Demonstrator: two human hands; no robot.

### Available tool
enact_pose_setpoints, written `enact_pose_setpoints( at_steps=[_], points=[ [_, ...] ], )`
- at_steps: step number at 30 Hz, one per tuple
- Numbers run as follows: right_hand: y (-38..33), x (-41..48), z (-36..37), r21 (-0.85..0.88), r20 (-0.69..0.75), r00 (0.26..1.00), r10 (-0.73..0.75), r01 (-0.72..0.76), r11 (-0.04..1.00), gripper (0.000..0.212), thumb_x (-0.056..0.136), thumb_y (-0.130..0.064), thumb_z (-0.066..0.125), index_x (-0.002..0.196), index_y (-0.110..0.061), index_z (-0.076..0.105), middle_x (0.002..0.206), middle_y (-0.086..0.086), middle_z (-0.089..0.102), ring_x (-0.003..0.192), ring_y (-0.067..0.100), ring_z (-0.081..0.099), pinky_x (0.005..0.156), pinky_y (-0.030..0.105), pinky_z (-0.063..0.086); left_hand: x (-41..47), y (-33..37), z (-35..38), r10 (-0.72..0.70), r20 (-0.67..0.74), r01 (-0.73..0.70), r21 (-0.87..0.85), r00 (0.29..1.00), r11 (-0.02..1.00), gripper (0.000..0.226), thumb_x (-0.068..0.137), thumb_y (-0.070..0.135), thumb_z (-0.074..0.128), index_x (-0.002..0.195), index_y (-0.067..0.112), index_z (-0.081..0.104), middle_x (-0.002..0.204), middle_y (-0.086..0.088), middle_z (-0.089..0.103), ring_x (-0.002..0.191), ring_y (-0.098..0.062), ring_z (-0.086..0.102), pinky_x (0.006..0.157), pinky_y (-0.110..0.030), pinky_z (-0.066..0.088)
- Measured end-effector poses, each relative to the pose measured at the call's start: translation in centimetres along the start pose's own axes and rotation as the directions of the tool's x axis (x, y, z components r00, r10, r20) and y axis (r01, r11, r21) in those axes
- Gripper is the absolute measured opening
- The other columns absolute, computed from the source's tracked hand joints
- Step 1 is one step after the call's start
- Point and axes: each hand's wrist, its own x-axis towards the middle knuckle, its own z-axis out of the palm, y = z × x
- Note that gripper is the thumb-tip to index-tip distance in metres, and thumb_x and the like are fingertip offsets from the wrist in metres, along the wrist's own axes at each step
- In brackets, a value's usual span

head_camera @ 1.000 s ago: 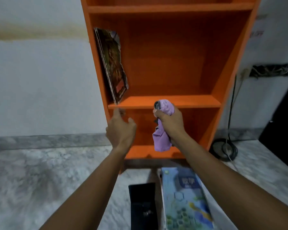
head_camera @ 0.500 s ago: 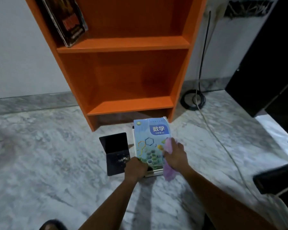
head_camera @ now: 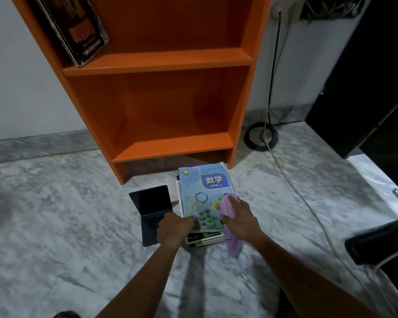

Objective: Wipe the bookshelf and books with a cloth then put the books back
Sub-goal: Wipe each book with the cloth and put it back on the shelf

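Observation:
An orange bookshelf point(head_camera: 161, 58) stands against the wall, with one dark book point(head_camera: 78, 31) leaning at the left of its upper shelf. On the marble floor in front lies a small stack of books topped by a blue textbook point(head_camera: 202, 193). My left hand point(head_camera: 174, 228) grips the near left corner of that stack, thumb on the blue cover. My right hand point(head_camera: 241, 219) holds a purple cloth point(head_camera: 230, 230) against the cover's near right part; the cloth's tail hangs down to the floor.
A dark open folder-like case point(head_camera: 152, 210) lies on the floor left of the stack. Coiled black cable point(head_camera: 260, 136) and a white cord point(head_camera: 308, 203) run along the floor at right. Dark furniture point(head_camera: 365, 76) stands at right, and a black object point(head_camera: 379, 237) juts in at the right edge.
A second ago both hands were up at the shelf's edge. The view dropped to the floor; now both hands are on the book stack, the cloth laid on the blue cover.

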Motion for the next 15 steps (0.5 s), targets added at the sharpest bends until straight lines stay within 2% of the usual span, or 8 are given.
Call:
enact_pose_setpoints(
  at_steps=[2,4,5,7,9,11,13,15],
  points=[
    [-0.2,-0.2,-0.1,0.021,0.014,1.000,0.003,-0.003,1.000,0.069,0.094,-0.038,0.065,0.156,-0.032,0.035,0.156,0.003,0.030,0.142,0.027,0.043,0.112,0.034,0.036,0.6,0.6,0.1,0.011,0.090,0.011,-0.250,0.996,0.968,0.027,0.081,0.033,0.079,0.090,0.010,0.069,0.100,-0.010,0.073,0.085,-0.023,0.069,0.080,-0.041,0.061],
    [0.3,0.0,0.4,0.126,-0.003,0.999,-0.032,0.032,0.992,0.057,0.085,-0.045,0.062,0.139,-0.029,0.057,0.147,0.003,0.048,0.135,0.027,0.052,0.112,0.040,0.043,0.4,1.7,0.1,0.032,0.285,0.111,-0.474,0.958,0.873,0.010,0.096,0.006,0.064,0.103,0.001,0.067,0.114,-0.017,0.068,0.090,-0.024,0.067,0.075,-0.039,0.062],
    [1.2,0.7,0.9,0.172,-0.008,0.999,-0.045,0.045,0.984,0.056,0.078,-0.050,0.059,0.130,-0.029,0.064,0.140,0.002,0.057,0.130,0.025,0.056,0.109,0.043,0.045,0.4,2.1,0.0,0.047,0.350,0.158,-0.533,0.936,0.831,0.016,0.098,-0.003,0.057,0.111,-0.001,0.065,0.118,-0.019,0.067,0.095,-0.027,0.067,0.072,-0.036,0.063],
    [2.2,1.5,2.2,0.194,0.027,0.998,-0.063,0.057,0.979,0.059,0.072,-0.061,0.053,0.124,-0.035,0.066,0.132,-0.007,0.064,0.124,0.019,0.058,0.108,0.047,0.045,-0.1,2.3,-0.6,0.098,0.456,0.211,-0.579,0.885,0.788,0.029,0.096,-0.014,0.049,0.119,0.001,0.062,0.117,-0.018,0.070,0.101,-0.030,0.068,0.071,-0.036,0.063],
    [0.6,0.4,2.6,0.216,0.065,0.989,-0.131,0.115,0.970,0.049,0.078,-0.063,0.050,0.121,-0.045,0.064,0.132,-0.013,0.063,0.127,0.015,0.055,0.112,0.048,0.040,-0.3,1.7,-1.3,0.161,0.512,0.207,-0.588,0.844,0.782,0.043,0.092,-0.021,0.046,0.121,0.007,0.060,0.110,-0.013,0.074,0.098,-0.028,0.071,0.074,-0.038,0.063],
    [-1.7,-1.4,2.7,0.283,0.065,0.969,-0.240,0.213,0.935,0.033,0.082,-0.058,0.052,0.113,-0.062,0.062,0.139,-0.017,0.059,0.134,0.009,0.050,0.117,0.045,0.036,-0.6,1.0,-1.8,0.220,0.526,0.161,-0.584,0.822,0.796,0.058,0.088,-0.025,0.043,0.127,0.015,0.060,0.109,-0.011,0.076,0.100,-0.028,0.072,0.088,-0.044,0.059],
    [-4.6,-3.3,2.1,0.336,0.055,0.955,-0.291,0.256,0.906,0.037,0.089,-0.051,0.055,0.108,-0.081,0.050,0.151,-0.021,0.044,0.145,0.007,0.037,0.122,0.043,0.030,-1.0,0.6,-2.0,0.296,0.524,0.088,-0.588,0.799,0.804,0.071,0.085,-0.024,0.045,0.135,0.026,0.059,0.121,-0.014,0.073,0.114,-0.033,0.066,0.106,-0.054,0.048],
    [-7.1,-4.0,1.1,0.318,0.009,0.935,-0.355,0.334,0.887,0.047,0.098,-0.044,0.053,0.114,-0.087,0.040,0.159,-0.022,0.027,0.151,0.008,0.024,0.124,0.043,0.024,-1.6,0.8,-2.5,0.381,0.538,0.027,-0.603,0.752,0.797,0.080,0.085,-0.022,0.046,0.137,0.038,0.056,0.130,-0.020,0.066,0.115,-0.038,0.061,0.103,-0.056,0.047]
  ],
)
